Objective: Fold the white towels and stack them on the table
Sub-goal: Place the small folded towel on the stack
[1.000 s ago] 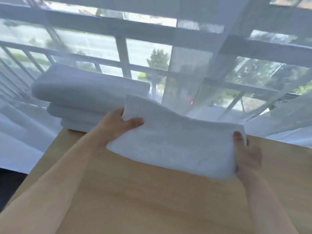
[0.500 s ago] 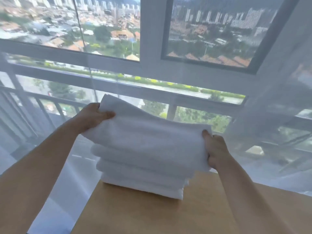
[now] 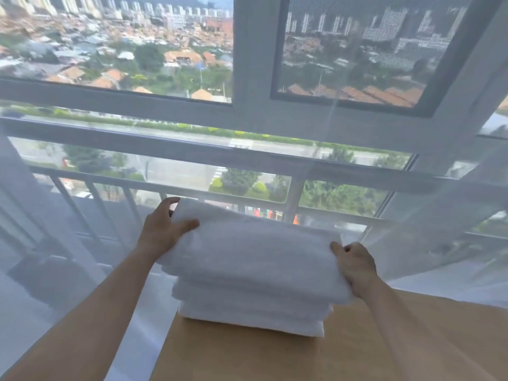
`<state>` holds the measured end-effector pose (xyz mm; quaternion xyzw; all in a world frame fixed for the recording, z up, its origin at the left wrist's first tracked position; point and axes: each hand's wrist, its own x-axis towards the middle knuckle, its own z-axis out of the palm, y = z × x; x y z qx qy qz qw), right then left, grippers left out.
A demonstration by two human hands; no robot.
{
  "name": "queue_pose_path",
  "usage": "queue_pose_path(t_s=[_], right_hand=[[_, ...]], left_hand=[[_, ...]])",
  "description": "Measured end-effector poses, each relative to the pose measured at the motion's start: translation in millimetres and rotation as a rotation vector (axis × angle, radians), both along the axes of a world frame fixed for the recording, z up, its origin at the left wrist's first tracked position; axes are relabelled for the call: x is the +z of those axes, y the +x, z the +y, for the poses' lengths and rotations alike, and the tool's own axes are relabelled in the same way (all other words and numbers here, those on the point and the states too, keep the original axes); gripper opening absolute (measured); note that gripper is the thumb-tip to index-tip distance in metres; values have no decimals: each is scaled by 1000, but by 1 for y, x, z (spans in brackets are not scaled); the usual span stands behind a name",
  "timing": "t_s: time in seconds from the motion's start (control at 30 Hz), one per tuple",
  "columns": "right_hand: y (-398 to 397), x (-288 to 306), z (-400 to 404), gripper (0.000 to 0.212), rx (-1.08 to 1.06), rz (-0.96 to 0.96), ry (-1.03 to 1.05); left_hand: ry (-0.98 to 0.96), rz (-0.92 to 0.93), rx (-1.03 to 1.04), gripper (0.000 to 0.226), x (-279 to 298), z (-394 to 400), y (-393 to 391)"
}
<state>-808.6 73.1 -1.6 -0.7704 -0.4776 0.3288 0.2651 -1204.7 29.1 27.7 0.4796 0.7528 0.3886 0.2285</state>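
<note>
Top towel (image 3: pixel 255 251), folded, on the stack of towels (image 3: pixel 253 312) at the table (image 3: pixel 371 350) corner by the window (image 3: pixel 255 111); left hand (image 3: pixel 165 229) grips its far-left corner, right hand (image 3: pixel 354 265) apparently clasps its right edge, both arms outstretched.

Four folded white towels (image 3: pixel 253 287) lie stacked flat. The stack sits at the table's (image 3: pixel 357 350) ten o'clock corner.

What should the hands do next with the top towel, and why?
Probably let go and draw both hands back. The top towel already lies folded on the stack at the table corner, with the left hand at its far left end and the right hand at its right end. It overhangs the towels below slightly, so a light squaring first may help.
</note>
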Motion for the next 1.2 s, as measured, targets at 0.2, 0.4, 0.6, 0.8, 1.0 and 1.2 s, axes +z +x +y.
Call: queue_pose_path(t_s=[0.2, 0.4, 0.6, 0.8, 1.0, 1.2], right_hand=[[-2, 23, 12, 32, -12, -57, 157], [-8, 2, 10, 29, 2, -91, 59], [-9, 9, 9, 29, 14, -170, 60], [-45, 23, -13, 38, 273, -373, 444], [-67, 6, -16, 59, 679, -527, 85], [-14, 10, -5, 57, 478, -400, -120]], left_hand=[[140, 12, 7, 67, 19, 12, -3], [-50, 19, 18, 61, -14, 11, -5], [-118, 128, 15, 62, -19, 15, -8], [113, 490, -124, 55, -2, 10, 53], [-192, 717, -569, 61, -22, 22, 119], [-273, 710, -405, 104, -31, 27, 53]])
